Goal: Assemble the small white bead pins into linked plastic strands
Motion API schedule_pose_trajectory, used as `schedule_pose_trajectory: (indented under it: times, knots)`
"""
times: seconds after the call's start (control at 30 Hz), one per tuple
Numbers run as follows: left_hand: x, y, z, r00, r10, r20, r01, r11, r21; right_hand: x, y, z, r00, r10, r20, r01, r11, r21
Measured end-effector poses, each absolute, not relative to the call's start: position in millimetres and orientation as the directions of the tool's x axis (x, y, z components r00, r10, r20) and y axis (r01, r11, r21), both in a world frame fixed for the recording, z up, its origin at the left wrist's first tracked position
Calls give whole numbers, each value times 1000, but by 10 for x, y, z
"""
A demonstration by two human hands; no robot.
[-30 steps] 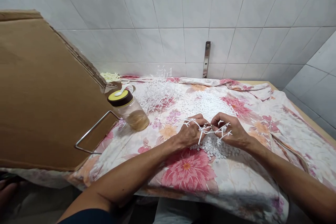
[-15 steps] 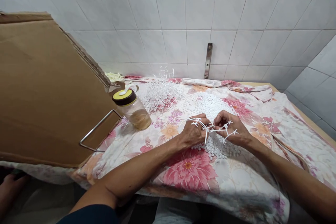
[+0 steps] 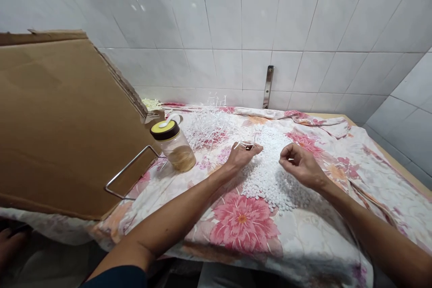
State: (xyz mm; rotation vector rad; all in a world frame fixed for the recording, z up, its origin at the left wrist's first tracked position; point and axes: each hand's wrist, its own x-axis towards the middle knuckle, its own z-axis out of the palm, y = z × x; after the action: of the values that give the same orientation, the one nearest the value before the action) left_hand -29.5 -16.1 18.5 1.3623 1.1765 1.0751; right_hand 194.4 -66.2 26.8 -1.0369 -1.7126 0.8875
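Note:
A heap of small white pellet-like pieces (image 3: 272, 157) is spread over the flowered cloth, between and below my hands. My left hand (image 3: 240, 157) is at the heap's left side, its fingers closed on a thin white branched plastic strip (image 3: 245, 145); part of the strip is hidden by the fingers. Over the heap's right side is my right hand (image 3: 301, 164), thumb and fingertips pinched together. Whatever may be between those fingertips is too small to make out. Behind my left hand lies a loose tangle of similar thin white branched strips (image 3: 211, 128).
A clear jar (image 3: 180, 155) with a yellow-and-black lid and a white spoon (image 3: 169, 120) on top stands to the left. Beside it rise a large cardboard box (image 3: 67, 126) and a bent metal bar (image 3: 123, 172). Another person's hand (image 3: 11, 243) shows at lower left.
My hands have moved apart; the branched white strips that stretched between them are gone from my right hand. My left hand has shifted left, uncovering more of the heap. The view has tilted slightly up.

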Motion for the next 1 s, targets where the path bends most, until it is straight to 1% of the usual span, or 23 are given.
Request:
schedule_pose_trajectory:
  times: [0.1, 0.17, 0.3, 0.4, 0.5, 0.67, 0.83, 0.93, 1.0]
  knots:
    - [-287, -166, 183, 134, 990, -40, 53, 33, 998, 2078, -514, 206, -97, 934, 343, 307, 356, -883]
    - [-273, -194, 180, 151, 984, -92, 27, 89, 996, 2133, -457, 161, -64, 938, 342, 371, 341, -864]
    - [-235, -263, 166, 195, 971, -137, -5, 140, 990, 2144, -454, 107, -96, 914, 394, 489, 388, -781]
    - [-200, -313, 141, 230, 965, -130, -19, 138, 990, 2107, -503, 115, -112, 886, 449, 533, 435, -726]
    - [-171, -362, 130, 277, 955, -105, 10, 106, 994, 2053, -561, 142, -151, 878, 454, 490, 465, -737]
    - [-147, -445, 181, 360, 932, -30, 85, -1, 996, 1947, -625, 163, -242, 871, 427, 421, 491, -763]
    - [-144, -474, 171, 386, 923, -8, 103, -35, 994, 1897, -644, 165, -237, 910, 341, 357, 408, -840]
    - [-155, -452, 112, 400, 916, 19, 152, -86, 985, 1893, -652, 162, -252, 924, 289, 326, 362, -873]
    - [-163, -436, 79, 404, 914, 43, 187, -128, 974, 1891, -652, 152, -250, 927, 281, 314, 352, -882]
